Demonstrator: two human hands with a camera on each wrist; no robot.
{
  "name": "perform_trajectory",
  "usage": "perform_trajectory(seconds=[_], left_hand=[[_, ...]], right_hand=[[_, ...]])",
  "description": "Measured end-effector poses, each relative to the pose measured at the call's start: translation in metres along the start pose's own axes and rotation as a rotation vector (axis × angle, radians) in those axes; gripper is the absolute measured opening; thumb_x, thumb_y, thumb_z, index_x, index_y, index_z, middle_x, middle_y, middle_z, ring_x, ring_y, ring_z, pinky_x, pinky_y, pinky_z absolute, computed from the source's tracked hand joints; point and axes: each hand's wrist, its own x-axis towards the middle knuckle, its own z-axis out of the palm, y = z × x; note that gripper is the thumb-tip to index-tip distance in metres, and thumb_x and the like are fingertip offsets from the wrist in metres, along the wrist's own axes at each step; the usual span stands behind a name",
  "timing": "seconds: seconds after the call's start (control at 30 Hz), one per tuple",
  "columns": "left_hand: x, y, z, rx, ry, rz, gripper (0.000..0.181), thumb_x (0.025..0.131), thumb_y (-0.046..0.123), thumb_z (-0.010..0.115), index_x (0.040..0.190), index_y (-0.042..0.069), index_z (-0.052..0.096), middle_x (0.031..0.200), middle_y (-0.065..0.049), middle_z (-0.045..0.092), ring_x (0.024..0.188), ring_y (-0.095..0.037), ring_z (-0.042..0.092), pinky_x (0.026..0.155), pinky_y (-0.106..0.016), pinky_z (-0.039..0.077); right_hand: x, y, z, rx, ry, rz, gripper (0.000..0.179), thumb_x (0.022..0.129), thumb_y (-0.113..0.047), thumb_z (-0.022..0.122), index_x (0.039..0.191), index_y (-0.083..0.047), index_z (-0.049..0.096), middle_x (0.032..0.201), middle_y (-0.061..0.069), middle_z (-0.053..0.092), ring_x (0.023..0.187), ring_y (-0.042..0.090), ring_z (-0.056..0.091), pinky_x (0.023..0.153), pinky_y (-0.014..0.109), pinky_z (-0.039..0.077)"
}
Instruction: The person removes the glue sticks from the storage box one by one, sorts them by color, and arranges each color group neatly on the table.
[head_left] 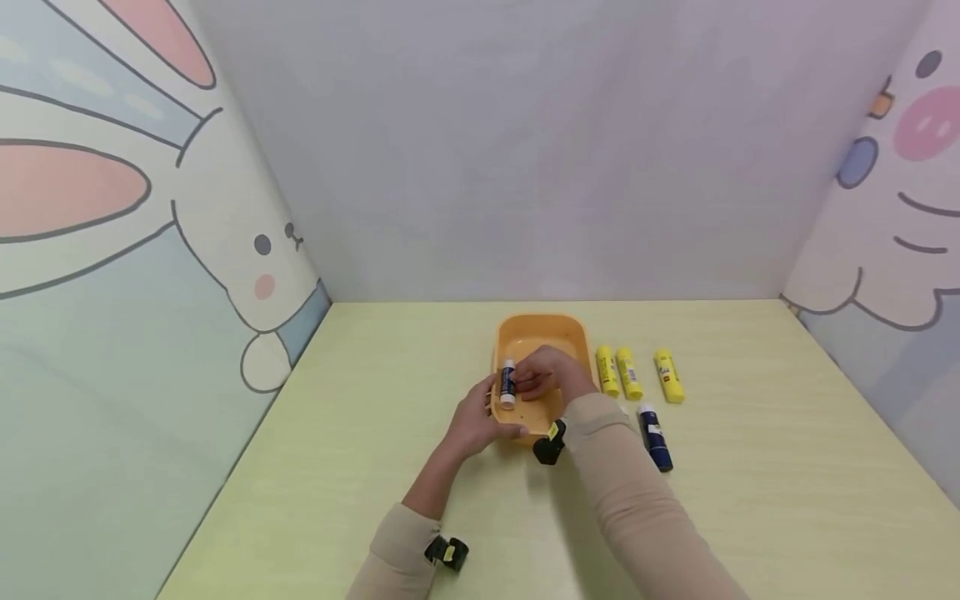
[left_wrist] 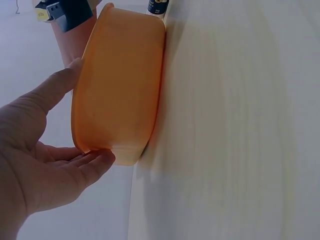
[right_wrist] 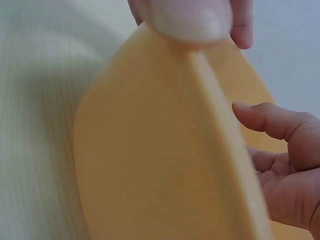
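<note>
An orange plastic bin (head_left: 512, 329) stands on the table. My left hand (head_left: 474, 423) holds its near left corner, thumb along the near rim and fingers against the outer left wall; the left wrist view shows these fingers (left_wrist: 95, 167) at the bin's corner (left_wrist: 120, 90). A dark blue glue stick with a white cap (head_left: 507, 385) is inside, along the left wall. Reaching over the right rim, my right hand (head_left: 551, 371) has curled fingers, whose tips pinch the stick's right side. In the right wrist view the bin wall (right_wrist: 145, 150) hides the glue stick.
Right of the bin lie three yellow glue sticks (head_left: 629, 372). Nearer me is another dark blue glue stick (head_left: 655, 437), with a white tip beside it partly hidden by my right sleeve (head_left: 622, 475). A pale curtain (head_left: 540, 167) rises behind the table (head_left: 405, 358).
</note>
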Motion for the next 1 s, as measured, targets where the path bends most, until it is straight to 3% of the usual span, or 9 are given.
perform_trajectory(seconds=[0.2,0.4,0.63,0.83,1.0], left_hand=[[-0.002,0.003,-0.002,0.017,0.0,-0.001,0.094,0.068,0.021,0.085,0.144,0.007,0.031,0.141,-0.012,0.039,0.125,-0.03,0.039,0.097,-0.045,0.037],[-0.002,0.003,-0.003,0.015,0.008,0.032,0.093,0.067,0.023,0.085,0.143,0.005,0.033,0.139,-0.013,0.041,0.123,-0.03,0.042,0.096,-0.045,0.038],[-0.003,0.003,-0.002,0.017,0.019,0.012,0.094,0.067,0.025,0.085,0.143,0.005,0.032,0.14,-0.013,0.039,0.123,-0.031,0.042,0.095,-0.046,0.038],[-0.003,0.004,-0.001,0.016,0.017,0.003,0.093,0.067,0.024,0.085,0.142,0.005,0.034,0.138,-0.013,0.041,0.121,-0.031,0.043,0.094,-0.044,0.039],[-0.002,0.004,-0.001,0.037,0.023,-0.009,0.093,0.067,0.026,0.085,0.142,0.005,0.034,0.138,-0.012,0.042,0.12,-0.031,0.044,0.094,-0.044,0.039]], right_hand=[[-0.002,-0.003,0.01,-0.029,0.067,-0.023,0.022,0.083,-0.001,0.065,0.101,0.011,0.062,0.089,0.018,0.064,0.079,0.028,0.064,0.071,0.037,0.053],[0.002,-0.009,0.017,-0.04,0.102,0.005,0.042,0.083,0.001,0.066,0.118,0.014,0.048,0.091,0.02,0.062,0.079,0.03,0.064,0.072,0.037,0.052],[0.01,-0.006,0.014,-0.035,0.081,0.018,0.024,0.081,0.0,0.069,0.101,0.011,0.062,0.093,0.021,0.062,0.08,0.03,0.064,0.069,0.036,0.053],[0.001,-0.003,0.013,0.034,0.135,-0.034,0.029,0.081,0.0,0.068,0.106,0.012,0.06,0.101,0.02,0.06,0.084,0.028,0.062,0.072,0.036,0.052],[-0.01,-0.005,0.015,0.02,0.125,-0.069,0.028,0.081,-0.001,0.069,0.105,0.011,0.06,0.097,0.018,0.06,0.078,0.025,0.061,0.07,0.035,0.053]])
